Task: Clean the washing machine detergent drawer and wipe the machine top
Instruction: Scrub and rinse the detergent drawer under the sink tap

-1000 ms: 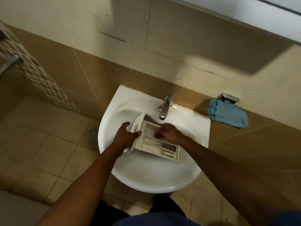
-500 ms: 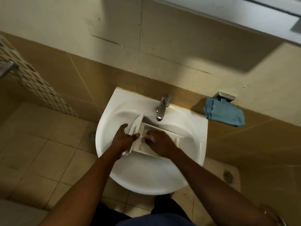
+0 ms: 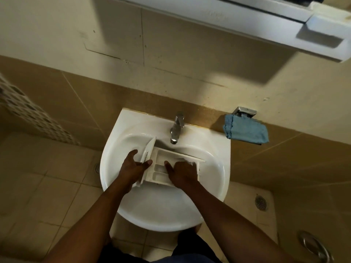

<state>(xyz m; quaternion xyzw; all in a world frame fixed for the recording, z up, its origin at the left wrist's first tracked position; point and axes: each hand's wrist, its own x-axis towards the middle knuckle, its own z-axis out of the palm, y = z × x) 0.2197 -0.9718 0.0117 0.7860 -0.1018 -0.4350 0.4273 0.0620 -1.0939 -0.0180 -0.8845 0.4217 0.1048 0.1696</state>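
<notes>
The white detergent drawer (image 3: 161, 164) lies across the bowl of the white sink (image 3: 163, 211), just below the tap (image 3: 177, 128). My left hand (image 3: 133, 166) grips the drawer's front panel at its left end, thumb over the edge. My right hand (image 3: 182, 173) rests inside the drawer over its right compartments, fingers curled down into it. Whether it holds anything there is hidden. A blue cloth (image 3: 246, 130) hangs from a metal holder on the wall to the right of the sink.
A white cabinet or shelf (image 3: 284, 21) juts out overhead at the upper right. Floor drains (image 3: 261, 202) sit in the tiled floor on both sides of the sink. A patterned tile strip (image 3: 34, 114) runs along the left wall.
My right hand has slid along the drawer, from its back edge toward the left and then onto the right compartments. The left hand has kept its grip. The view has shifted slightly.
</notes>
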